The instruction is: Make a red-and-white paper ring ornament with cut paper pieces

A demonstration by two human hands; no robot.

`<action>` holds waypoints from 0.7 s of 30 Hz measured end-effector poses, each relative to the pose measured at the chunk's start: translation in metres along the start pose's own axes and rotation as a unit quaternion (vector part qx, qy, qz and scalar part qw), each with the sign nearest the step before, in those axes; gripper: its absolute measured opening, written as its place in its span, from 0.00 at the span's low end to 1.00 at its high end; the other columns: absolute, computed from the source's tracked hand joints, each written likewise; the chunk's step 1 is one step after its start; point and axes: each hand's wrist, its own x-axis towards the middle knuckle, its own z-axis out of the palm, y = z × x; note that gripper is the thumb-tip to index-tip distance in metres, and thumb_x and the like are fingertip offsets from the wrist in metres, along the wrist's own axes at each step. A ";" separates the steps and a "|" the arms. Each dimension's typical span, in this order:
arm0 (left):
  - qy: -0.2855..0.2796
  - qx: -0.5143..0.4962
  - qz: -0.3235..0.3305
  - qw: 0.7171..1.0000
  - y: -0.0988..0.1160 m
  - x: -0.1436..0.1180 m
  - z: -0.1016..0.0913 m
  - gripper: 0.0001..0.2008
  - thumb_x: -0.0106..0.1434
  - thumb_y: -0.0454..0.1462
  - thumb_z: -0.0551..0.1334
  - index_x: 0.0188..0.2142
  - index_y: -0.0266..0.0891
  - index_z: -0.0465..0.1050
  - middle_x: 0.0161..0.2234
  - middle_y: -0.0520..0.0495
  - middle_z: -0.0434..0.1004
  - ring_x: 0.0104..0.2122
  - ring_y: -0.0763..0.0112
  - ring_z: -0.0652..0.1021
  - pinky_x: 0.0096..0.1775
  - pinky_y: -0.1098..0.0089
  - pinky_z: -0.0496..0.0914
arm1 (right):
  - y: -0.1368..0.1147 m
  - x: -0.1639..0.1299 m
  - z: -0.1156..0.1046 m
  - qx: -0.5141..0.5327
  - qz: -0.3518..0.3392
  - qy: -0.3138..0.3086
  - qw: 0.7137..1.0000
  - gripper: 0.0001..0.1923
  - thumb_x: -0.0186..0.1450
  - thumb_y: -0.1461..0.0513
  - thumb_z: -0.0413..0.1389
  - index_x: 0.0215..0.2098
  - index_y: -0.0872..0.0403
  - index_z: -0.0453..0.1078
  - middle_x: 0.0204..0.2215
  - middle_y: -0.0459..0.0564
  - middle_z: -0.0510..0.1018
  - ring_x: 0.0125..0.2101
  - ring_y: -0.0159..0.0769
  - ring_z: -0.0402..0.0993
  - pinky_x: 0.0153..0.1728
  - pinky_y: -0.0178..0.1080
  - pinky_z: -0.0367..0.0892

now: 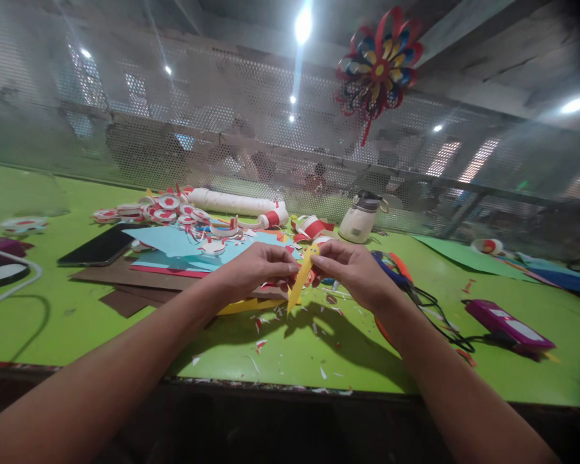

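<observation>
yellow paper strip [299, 278] pinched, upper end hidden by hands.

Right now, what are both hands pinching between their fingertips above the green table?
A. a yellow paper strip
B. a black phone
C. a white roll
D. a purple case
A: the left hand and right hand meet on a yellow paper strip that hangs down between them, while the black phone lies untouched on the green table.

Two hands [258, 267] [350, 267], one yellow strip [300, 277], one phone [101, 246].
</observation>
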 end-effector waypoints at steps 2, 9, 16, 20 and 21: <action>-0.002 -0.008 0.000 1.000 0.000 0.000 0.000 0.05 0.55 0.34 0.63 0.26 0.32 0.73 0.22 0.50 0.73 0.23 0.78 0.70 0.30 0.72 0.63 | 0.000 0.000 0.000 0.002 -0.001 -0.003 1.000 0.08 0.60 0.59 0.58 0.28 0.56 0.69 0.24 0.46 0.74 0.25 0.29 0.71 0.30 0.37 0.69; 0.001 -0.010 -0.010 1.000 0.001 0.000 0.001 0.05 0.55 0.34 0.63 0.26 0.32 0.73 0.22 0.50 0.73 0.23 0.78 0.71 0.30 0.72 0.64 | 0.001 0.001 0.000 0.016 0.010 -0.002 1.000 0.08 0.59 0.59 0.59 0.28 0.56 0.69 0.24 0.45 0.73 0.25 0.29 0.71 0.30 0.37 0.70; 0.005 -0.013 -0.011 1.000 0.002 0.000 0.002 0.06 0.54 0.34 0.64 0.25 0.32 0.73 0.22 0.50 0.73 0.23 0.77 0.70 0.30 0.72 0.62 | 0.000 0.000 0.000 0.029 0.019 0.003 0.999 0.08 0.58 0.58 0.60 0.28 0.56 0.70 0.24 0.45 0.74 0.24 0.29 0.71 0.30 0.38 0.70; 0.013 -0.012 -0.012 1.000 0.002 0.000 0.002 0.06 0.54 0.35 0.64 0.25 0.32 0.73 0.22 0.49 0.73 0.23 0.77 0.70 0.30 0.71 0.62 | 0.001 0.000 0.000 0.036 0.026 0.005 0.999 0.08 0.58 0.58 0.60 0.29 0.56 0.70 0.24 0.47 0.76 0.24 0.29 0.72 0.29 0.37 0.70; 0.013 -0.013 -0.011 1.000 0.002 0.000 0.002 0.06 0.54 0.35 0.64 0.24 0.32 0.73 0.22 0.49 0.73 0.23 0.77 0.70 0.30 0.71 0.62 | 0.001 0.001 0.000 0.038 0.028 0.007 0.999 0.09 0.59 0.58 0.59 0.29 0.56 0.70 0.25 0.48 0.76 0.24 0.29 0.72 0.29 0.36 0.70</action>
